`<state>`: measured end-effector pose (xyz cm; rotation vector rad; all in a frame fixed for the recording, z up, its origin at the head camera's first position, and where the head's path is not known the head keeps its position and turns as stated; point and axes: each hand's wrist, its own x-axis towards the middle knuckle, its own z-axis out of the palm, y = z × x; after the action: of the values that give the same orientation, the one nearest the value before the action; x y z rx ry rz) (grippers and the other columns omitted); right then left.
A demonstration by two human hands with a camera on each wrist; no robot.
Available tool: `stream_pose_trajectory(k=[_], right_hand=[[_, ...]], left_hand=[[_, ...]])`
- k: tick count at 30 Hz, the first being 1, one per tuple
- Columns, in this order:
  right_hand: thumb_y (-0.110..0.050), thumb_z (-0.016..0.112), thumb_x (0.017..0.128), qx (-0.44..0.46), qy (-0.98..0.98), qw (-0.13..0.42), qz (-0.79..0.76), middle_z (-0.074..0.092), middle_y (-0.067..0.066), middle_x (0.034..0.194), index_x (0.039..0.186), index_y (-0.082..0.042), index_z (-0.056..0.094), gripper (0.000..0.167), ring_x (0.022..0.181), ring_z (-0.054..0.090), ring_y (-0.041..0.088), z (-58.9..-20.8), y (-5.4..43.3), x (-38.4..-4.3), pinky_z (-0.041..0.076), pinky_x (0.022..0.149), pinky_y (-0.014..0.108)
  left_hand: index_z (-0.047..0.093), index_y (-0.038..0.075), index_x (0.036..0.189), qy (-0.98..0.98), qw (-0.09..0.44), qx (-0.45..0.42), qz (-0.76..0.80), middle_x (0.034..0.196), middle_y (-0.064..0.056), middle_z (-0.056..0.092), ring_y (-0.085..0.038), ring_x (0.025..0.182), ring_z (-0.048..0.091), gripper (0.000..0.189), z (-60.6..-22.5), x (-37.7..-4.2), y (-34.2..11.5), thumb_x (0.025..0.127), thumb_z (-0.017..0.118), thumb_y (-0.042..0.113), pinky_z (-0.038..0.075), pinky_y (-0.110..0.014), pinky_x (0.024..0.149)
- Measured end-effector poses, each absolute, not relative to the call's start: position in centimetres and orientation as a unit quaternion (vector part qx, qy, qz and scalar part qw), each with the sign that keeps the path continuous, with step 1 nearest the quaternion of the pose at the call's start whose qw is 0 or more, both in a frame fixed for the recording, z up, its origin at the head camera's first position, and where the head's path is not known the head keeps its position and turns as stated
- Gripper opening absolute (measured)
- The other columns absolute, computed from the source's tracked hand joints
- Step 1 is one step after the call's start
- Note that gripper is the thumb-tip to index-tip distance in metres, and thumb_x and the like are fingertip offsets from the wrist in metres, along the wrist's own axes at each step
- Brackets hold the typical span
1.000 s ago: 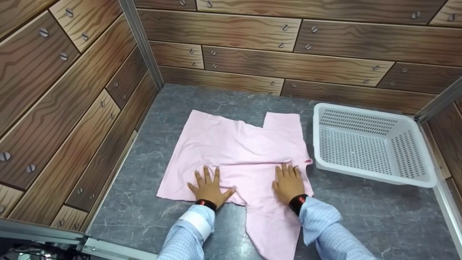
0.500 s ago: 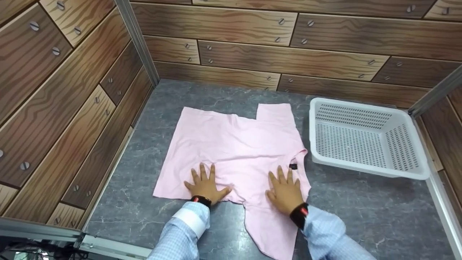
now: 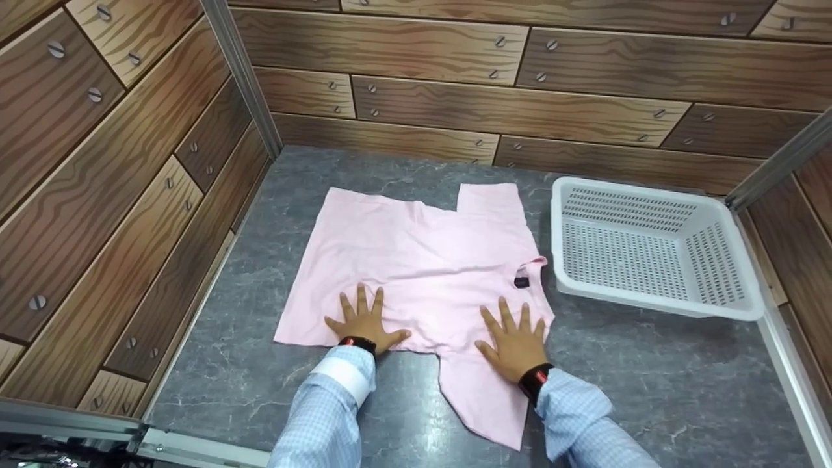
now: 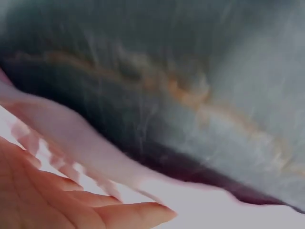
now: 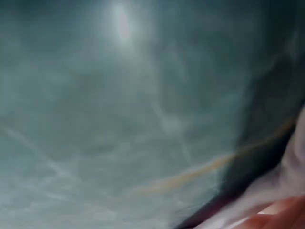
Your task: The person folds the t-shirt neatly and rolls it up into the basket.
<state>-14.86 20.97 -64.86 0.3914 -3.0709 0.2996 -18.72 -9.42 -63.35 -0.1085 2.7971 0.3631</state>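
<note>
A pink short-sleeved T-shirt (image 3: 416, 260) lies spread on the dark grey marbled surface, its hem to the left and its neck opening to the right. Inside the neckline shows a small black label (image 3: 522, 282). My left hand (image 3: 365, 323) rests flat with spread fingers on the shirt's near side, close to the hem. My right hand (image 3: 517, 341), fingers also spread, rests on the cloth just below the neck, where the near sleeve (image 3: 487, 403) begins. In the left wrist view, the straight fingers (image 4: 138, 214) lie against the pink fabric.
To the right of the shirt stands a white perforated plastic basket (image 3: 650, 260). Wood-plank patterned walls (image 3: 396, 104) close off the back and both sides. A metal rail (image 3: 201, 448) runs along the front left edge.
The right hand has spread its fingers and smoothed the cloth, so the neck opening and black label now show. The shirt's near side looks flatter. Both hands stay on the shirt.
</note>
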Motion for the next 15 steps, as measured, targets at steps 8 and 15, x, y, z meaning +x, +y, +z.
stream_pose_trajectory(k=[8,15], right_hand=[[-0.052,0.056,0.092,0.105,-0.990,0.021,0.088,0.032,0.018,0.158,0.150,-0.024,0.040,0.066,0.137,0.024,0.064,-64.8,20.3,-14.1,0.020,0.101,0.081],[-0.048,0.052,0.096,0.104,-0.985,-0.007,0.135,0.029,0.021,0.158,0.151,-0.020,0.039,0.063,0.140,0.020,0.060,-64.3,21.2,-12.5,0.015,0.107,0.078]], left_hand=[[0.012,0.034,0.158,0.984,0.117,-0.023,0.130,0.167,-0.004,0.001,-0.040,0.152,-0.002,0.111,-64.5,-18.4,-10.2,0.070,0.058,0.083,0.006,-0.079,0.108],[0.023,0.028,0.157,0.982,0.099,0.011,0.158,0.166,-0.008,0.013,-0.041,0.151,0.009,0.101,-63.9,-17.2,-11.7,0.076,0.063,0.073,0.011,-0.075,0.111]])
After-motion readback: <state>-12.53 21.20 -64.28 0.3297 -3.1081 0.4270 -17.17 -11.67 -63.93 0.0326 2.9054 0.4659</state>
